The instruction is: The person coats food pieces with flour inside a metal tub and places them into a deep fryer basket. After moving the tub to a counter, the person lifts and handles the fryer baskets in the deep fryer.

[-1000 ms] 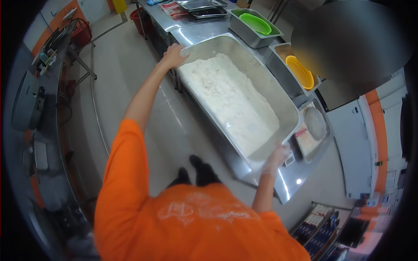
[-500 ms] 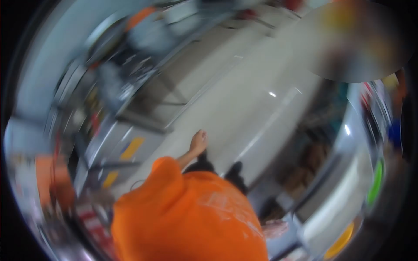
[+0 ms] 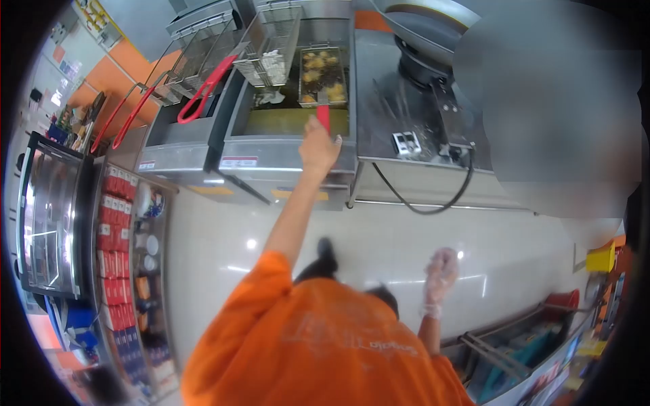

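My bare left hand [image 3: 318, 149] is closed round the red handle [image 3: 323, 120] of a fry basket [image 3: 303, 78]. Several golden-brown fried pieces [image 3: 318, 64] lie in that basket, low in the fryer [image 3: 288, 145]. To its left a second wire basket [image 3: 288, 30] sits higher, with something whitish [image 3: 273, 66] at its bottom and a red handle sticking out. My right hand [image 3: 441, 274], in a clear plastic glove, hangs above the floor away from the counter. Its fingers are loosely bent and apart, slightly blurred, and nothing shows in them.
More fry baskets [image 3: 196, 64] with red handles stand at the left. Right of the fryer, a large pan [image 3: 433, 27] sits on a burner on the steel counter [image 3: 379, 51]; a black hose [image 3: 433, 211] loops below. Shelves with red boxes [image 3: 115, 237] line the left side.
My view has swung round from the aisle to the fryer. My left hand, hanging free before, now grips the fry basket's handle. My right hand has come forward from beside my body.
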Motion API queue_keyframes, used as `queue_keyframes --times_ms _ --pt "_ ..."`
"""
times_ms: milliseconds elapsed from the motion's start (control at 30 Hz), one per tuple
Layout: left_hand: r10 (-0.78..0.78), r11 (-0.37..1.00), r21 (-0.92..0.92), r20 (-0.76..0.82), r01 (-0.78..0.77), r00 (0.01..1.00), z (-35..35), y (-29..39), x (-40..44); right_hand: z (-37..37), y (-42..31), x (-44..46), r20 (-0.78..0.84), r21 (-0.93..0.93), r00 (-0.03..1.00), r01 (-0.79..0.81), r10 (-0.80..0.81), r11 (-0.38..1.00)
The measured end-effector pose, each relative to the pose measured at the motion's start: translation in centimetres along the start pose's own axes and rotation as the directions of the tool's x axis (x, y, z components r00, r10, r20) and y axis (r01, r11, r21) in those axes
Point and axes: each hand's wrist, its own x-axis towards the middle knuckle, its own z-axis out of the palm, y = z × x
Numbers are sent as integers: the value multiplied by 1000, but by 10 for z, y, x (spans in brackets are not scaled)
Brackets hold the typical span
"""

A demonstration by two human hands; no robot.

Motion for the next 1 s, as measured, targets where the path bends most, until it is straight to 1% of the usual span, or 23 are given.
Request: queue_keyframes --times_ms 33,67,100,133,167,200,233,267,333,367,433,467,500,567,600,633,667,700,767,900,967,1000 --pt "-12 1000 -2 -2 12 1000 6 -8 15 25 -8 5 128 2 992 10 -10 1000" --pt "-30 998 60 129 23 991 13 -17 30 42 -6 10 138 -6 990 12 -11 1000" --pt "-53 993 119 256 23 965 19 -25 44 57 -1 14 188 -48 980 74 -64 996" --pt "-41 996 83 236 22 971 5 -34 46 69 1 18 239 -87 965 133 -109 987" --pt "-50 996 83 238 31 970 -2 -60 53 77 -4 21 246 -92 964 132 -105 987" --pt "154 988 -31 210 -151 965 -9 -94 61 84 -11 25 232 24 973 -12 6 1000" --pt "349 934 -138 157 -330 924 -16 -120 68 90 -15 31 230 140 966 -153 119 978" --pt "341 937 -137 157 -322 927 -26 -129 73 96 -13 40 237 135 964 -155 120 979" --pt "229 921 -362 207 -143 951 -44 -140 74 98 -7 55 237 169 954 -228 185 959" --pt "226 923 -358 210 -140 951 -49 -143 78 102 -8 64 239 169 952 -233 189 958" --pt "241 952 -254 276 -171 930 -56 -142 89 114 -12 84 192 130 964 -208 181 969" --pt "176 976 -182 315 -123 932 -62 -121 92 122 -14 93 203 127 961 -216 187 968" --pt "163 978 -175 315 -112 935 -52 -113 90 131 -16 102 213 154 955 -243 208 958" --pt "209 971 -166 247 -171 946 -35 -97 79 144 -19 125 236 183 946 -269 223 946" --pt "204 973 -156 245 -169 948 -31 -87 74 150 -19 136 308 163 932 -251 192 954" --pt "152 978 -177 258 -108 954 -30 -72 70 155 -20 148 376 145 913 -229 160 963" --pt "97 979 -201 272 -42 957 -29 -61 66 159 -25 159 406 97 904 -186 131 978" --pt "86 979 -200 271 -31 959 -28 -55 63 161 -31 171 415 90 900 -187 134 978" --pt "71 971 -240 256 -8 964 -25 -47 60 166 -38 190 428 -68 898 -84 105 994" --pt "10 976 -214 259 47 966 -8 -35 59 176 -33 216 486 -38 866 -116 120 993" --pt "120 952 -296 133 -76 984 -12 -31 63 184 -33 225 482 -78 870 -74 103 994" --pt "-59 932 -317 344 175 937 -24 -29 60 187 -38 227 486 -81 868 -69 100 994"
